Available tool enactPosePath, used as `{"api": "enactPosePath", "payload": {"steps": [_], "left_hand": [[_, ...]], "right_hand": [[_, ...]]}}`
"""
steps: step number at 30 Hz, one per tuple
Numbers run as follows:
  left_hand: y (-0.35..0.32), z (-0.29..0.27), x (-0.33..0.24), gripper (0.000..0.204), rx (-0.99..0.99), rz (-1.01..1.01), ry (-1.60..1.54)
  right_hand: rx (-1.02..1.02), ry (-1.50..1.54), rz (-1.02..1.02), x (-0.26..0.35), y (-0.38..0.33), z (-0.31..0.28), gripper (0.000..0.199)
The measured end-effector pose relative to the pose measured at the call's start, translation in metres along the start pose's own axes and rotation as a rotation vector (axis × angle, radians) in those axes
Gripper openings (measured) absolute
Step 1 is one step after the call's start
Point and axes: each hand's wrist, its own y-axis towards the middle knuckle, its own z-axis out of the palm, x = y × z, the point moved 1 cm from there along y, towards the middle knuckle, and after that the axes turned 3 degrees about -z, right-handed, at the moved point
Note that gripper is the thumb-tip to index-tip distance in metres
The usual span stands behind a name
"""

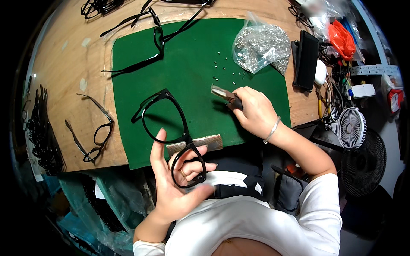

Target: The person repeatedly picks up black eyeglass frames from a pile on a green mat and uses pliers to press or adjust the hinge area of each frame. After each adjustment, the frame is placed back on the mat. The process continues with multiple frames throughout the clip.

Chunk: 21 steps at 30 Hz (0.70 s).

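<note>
Left hand (174,199) holds black glasses frame (187,140); right hand (257,113) clamped round pliers (232,99).

Work mat (200,47) on tabletop (72,59) before you. Spectacle frame (188,140) in your left hand (168,190), at mat's near edge. Pliers (232,100) in your right hand (256,111), over mat. Bag of small parts (258,47) at mat's far right; loose parts (224,68) to its near left; smartphone (306,59) right. Second frame (161,53) across mat's far left corner; third frame (101,145) left of mat.
</note>
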Motion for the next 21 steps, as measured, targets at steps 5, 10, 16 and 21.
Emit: {"api": "enactPosePath", "payload": {"steps": [5,10,16,21], "left_hand": [[-0.003,-0.008,0.005,0.043,0.102,-0.164,-0.183],[0.003,-0.002,0.016,0.013,0.018,-0.164,0.046],[0.006,0.019,0.023,0.051,-0.091,-0.033,0.091],[0.008,0.029,0.029,0.054,-0.068,0.152,0.257]], "right_hand": [[-0.021,-0.128,-0.051,0.008,-0.004,0.009,0.019],[0.004,-0.172,-0.061,0.010,-0.006,0.008,0.022],[0.062,0.631,0.058,0.061,-0.020,-0.031,0.014],[-0.010,1.124,0.184,0.074,-0.025,-0.018,0.015]]}}
